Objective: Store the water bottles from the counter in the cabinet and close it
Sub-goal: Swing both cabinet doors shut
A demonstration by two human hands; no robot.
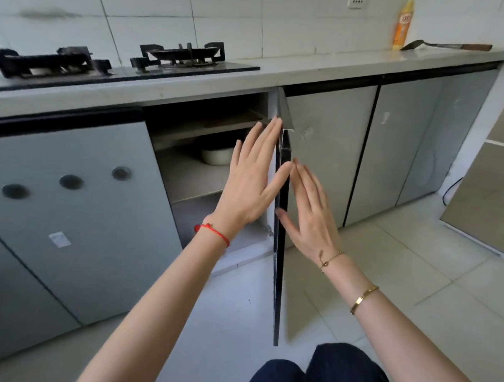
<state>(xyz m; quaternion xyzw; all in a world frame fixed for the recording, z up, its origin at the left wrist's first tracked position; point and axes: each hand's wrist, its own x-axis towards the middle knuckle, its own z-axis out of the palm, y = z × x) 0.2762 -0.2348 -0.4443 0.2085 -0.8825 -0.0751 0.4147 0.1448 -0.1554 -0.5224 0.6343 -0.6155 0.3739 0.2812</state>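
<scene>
The cabinet door (278, 264) under the counter stands wide open, edge-on toward me. My left hand (253, 179) is flat with fingers spread, on the door's inner side near its top edge. My right hand (309, 214) is flat and open on the outer side of the same door. Neither hand holds anything. Inside the cabinet (192, 176) I see a shelf with a white bowl (216, 156) at the back. No water bottles show on the counter (326, 69) or on the visible shelf; the lower compartment is partly hidden by my left hand.
A gas stove (103, 63) with two burners sits on the counter's left. At the far right stand an orange bottle (402, 25) and a spatula (446, 47). Closed grey cabinet doors (330, 158) flank the opening. A board (488, 198) leans at the right above the tiled floor. My knees (316, 370) are at the bottom.
</scene>
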